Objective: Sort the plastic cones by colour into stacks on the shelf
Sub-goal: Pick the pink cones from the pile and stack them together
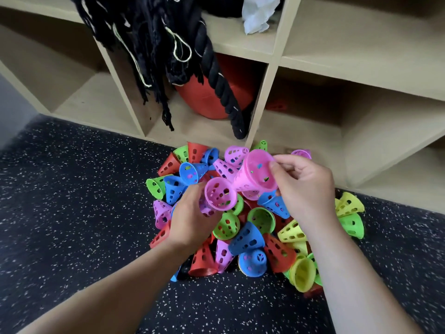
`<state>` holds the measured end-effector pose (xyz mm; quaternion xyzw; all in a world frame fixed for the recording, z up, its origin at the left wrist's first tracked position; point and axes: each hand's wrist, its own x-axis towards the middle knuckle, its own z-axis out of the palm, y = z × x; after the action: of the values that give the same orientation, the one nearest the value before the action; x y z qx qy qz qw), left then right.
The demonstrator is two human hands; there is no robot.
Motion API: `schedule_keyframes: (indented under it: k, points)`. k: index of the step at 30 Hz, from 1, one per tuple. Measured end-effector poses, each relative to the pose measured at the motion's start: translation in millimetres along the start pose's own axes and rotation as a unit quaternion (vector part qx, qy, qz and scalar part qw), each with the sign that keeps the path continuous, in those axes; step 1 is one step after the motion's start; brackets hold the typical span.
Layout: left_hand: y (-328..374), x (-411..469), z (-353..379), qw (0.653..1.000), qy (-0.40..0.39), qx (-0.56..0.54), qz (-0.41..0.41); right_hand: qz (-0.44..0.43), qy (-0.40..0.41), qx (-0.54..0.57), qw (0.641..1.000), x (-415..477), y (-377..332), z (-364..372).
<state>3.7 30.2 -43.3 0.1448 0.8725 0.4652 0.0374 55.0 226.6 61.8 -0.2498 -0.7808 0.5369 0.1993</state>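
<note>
Left hand [192, 219], right hand [304, 186], both on pink!
Left grips a pink cone [220, 197]; right pinches the rim of the second pink cone [256, 173], mixed pile [250, 239] beneath.

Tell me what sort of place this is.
Probably a gym or sports-kit storeroom: a speckled rubber floor, a wooden cubby shelf holding a thick black rope and what looks like an orange ball, and a pile of perforated cones.
</note>
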Motion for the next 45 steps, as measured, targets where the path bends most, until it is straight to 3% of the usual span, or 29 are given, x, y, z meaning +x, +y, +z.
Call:
schedule_keyframes:
  k: [4,9,13,17,22,26,39,45]
  points:
    - [10.3,-8.9,5.4,0.999,-0.011,-0.030,0.015,0.019,-0.084,-0.023,0.996,-15.0,4.0,11.7]
    - [9.9,-9.8,-0.2,0.999,0.015,-0.042,-0.004,0.086,0.033,-0.004,0.996,-14.3,32.1,11.9]
    - [-1.1,-3.8,-9.6,0.999,0.029,-0.032,-0.020,0.029,0.018,-0.177,0.984,-2.5,55.3,18.4]
    - [-11.7,6.5,-12.8,0.998,0.045,-0.028,-0.030,-0.059,0.009,-0.331,0.942,19.1,76.0,35.7]
    - [-15.4,17.7,-9.6,0.998,0.042,-0.025,-0.027,0.023,-0.010,-0.463,0.886,40.8,88.5,54.3]
    - [-19.1,24.6,-5.2,0.999,0.029,-0.018,-0.021,0.098,-0.034,-0.490,0.866,53.5,88.6,62.0]
    - [-18.8,21.9,3.3,0.999,0.029,-0.024,-0.021,0.197,-0.105,-0.529,0.818,86.8,92.1,55.5]
    - [-20.0,13.6,2.2,0.999,0.034,-0.022,-0.012,0.284,-0.163,-0.484,0.811,89.5,89.1,60.1]
